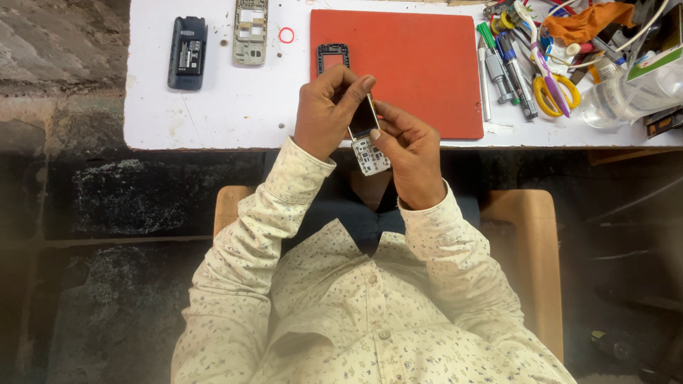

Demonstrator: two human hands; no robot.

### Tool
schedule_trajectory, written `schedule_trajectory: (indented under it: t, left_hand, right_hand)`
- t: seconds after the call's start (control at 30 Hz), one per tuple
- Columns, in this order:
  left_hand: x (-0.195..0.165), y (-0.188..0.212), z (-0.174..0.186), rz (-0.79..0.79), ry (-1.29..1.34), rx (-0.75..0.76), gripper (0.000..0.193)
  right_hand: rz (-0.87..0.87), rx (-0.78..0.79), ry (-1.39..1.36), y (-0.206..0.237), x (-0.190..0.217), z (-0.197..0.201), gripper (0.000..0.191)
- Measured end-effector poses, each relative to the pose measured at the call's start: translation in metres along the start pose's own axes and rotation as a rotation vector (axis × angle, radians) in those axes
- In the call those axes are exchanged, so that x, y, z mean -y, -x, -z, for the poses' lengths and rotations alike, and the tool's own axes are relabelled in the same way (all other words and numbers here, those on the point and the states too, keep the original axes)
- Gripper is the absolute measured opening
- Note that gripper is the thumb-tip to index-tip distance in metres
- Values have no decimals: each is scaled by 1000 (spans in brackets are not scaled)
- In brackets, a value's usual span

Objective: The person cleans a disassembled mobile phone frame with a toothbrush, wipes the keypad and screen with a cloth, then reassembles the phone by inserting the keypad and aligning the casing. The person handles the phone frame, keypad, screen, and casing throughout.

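While both hands pinched the phone (368, 139), left hand (324, 114) gripped its top, right hand (413, 153) its side, long axis pointing away.

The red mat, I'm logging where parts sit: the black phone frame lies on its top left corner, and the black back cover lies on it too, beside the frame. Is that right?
Not quite. The head view shows the black phone frame on the red mat's top left corner, but the black back cover lies off the mat, on the white table far to its left.
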State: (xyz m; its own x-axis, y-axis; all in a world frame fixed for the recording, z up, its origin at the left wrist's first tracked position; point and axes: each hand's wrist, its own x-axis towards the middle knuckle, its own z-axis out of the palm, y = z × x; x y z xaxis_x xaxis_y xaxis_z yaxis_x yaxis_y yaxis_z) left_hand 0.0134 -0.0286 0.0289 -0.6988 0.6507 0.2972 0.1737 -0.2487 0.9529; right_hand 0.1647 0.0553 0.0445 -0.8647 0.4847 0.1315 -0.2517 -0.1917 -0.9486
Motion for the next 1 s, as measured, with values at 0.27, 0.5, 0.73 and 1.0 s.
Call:
schedule_trajectory:
  t: [0.27, 0.5, 0.73, 1.0]
  left_hand:
    - [-11, 2, 2, -42, -34, 201, 40]
    - [-17, 4, 1, -83, -90, 200, 44]
    - [-7, 3, 1, -23, -90, 44, 31]
    - [-5, 1, 2, -63, 28, 202, 24]
  right_hand:
    - [34, -39, -47, -5, 3, 11, 39]
    - [64, -24, -14, -5, 3, 13, 40]
    - [13, 6, -12, 1, 2, 9, 41]
    - [43, -38, -81, -3, 9, 14, 41]
